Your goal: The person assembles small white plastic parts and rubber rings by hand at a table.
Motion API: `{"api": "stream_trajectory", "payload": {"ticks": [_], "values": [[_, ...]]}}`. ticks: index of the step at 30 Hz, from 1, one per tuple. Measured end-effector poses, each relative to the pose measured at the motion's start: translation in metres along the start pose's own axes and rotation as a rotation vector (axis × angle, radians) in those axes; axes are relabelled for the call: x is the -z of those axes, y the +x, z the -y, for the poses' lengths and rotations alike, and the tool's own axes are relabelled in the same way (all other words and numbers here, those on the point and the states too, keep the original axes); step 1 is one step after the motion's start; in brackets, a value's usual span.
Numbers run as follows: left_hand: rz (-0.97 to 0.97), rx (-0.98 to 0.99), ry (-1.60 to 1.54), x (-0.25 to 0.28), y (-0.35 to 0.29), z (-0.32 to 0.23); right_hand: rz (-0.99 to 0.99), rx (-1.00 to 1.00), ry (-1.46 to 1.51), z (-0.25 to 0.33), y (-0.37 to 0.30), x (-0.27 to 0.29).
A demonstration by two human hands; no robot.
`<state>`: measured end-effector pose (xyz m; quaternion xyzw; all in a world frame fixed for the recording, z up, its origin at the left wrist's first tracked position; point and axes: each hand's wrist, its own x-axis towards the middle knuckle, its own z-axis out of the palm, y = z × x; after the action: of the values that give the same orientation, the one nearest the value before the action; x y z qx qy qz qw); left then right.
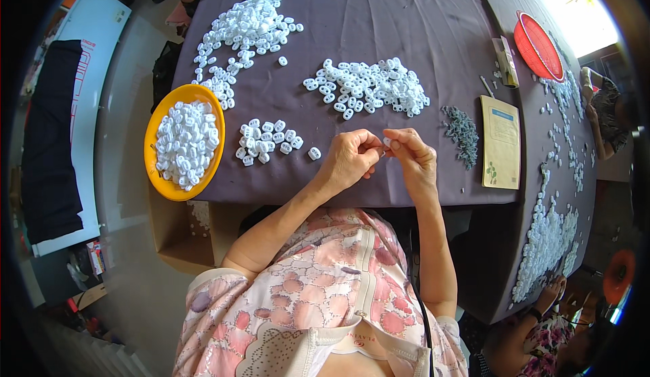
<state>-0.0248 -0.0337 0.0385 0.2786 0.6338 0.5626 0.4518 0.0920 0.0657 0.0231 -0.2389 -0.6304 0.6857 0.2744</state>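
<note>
Above the table's near edge, my left hand [352,160] and my right hand [414,159] are close together, fingertips almost meeting. A small white plastic piece [387,142] is pinched between the thumb and fingers of my right hand. My left hand is closed in a pinch beside it; what its fingertips hold is too small to make out. Left of my left hand lies a small group of white two-holed plastic pieces [265,139]. A larger heap of similar white pieces [372,87] lies beyond my hands. To the right is a pile of tiny dark grey parts [462,135].
A yellow bowl [150,153] of white pieces stands at the table's left edge, with another heap [250,25] beyond. Right are a tan packet [501,143], a red basket [539,47] and more white pieces [548,245]. Other people sit along the right side. A cardboard box [177,241] stands below.
</note>
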Motion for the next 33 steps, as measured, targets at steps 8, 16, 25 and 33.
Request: {"api": "stream_trajectory", "payload": {"ticks": [8, 16, 25, 33], "values": [[0.013, -0.004, 0.054, 0.003, 0.002, 0.002, -0.015, -0.006, -0.006, -0.001, 0.000, -0.001], [-0.011, -0.030, 0.035, 0.002, 0.004, 0.004, -0.013, -0.048, 0.006, -0.004, -0.001, -0.001], [0.002, 0.000, -0.033, 0.002, 0.006, 0.007, -0.051, -0.101, 0.029, -0.005, 0.000, 0.002], [0.012, 0.006, -0.144, 0.001, 0.012, 0.014, -0.057, -0.032, -0.048, -0.004, 0.001, -0.001]]}}
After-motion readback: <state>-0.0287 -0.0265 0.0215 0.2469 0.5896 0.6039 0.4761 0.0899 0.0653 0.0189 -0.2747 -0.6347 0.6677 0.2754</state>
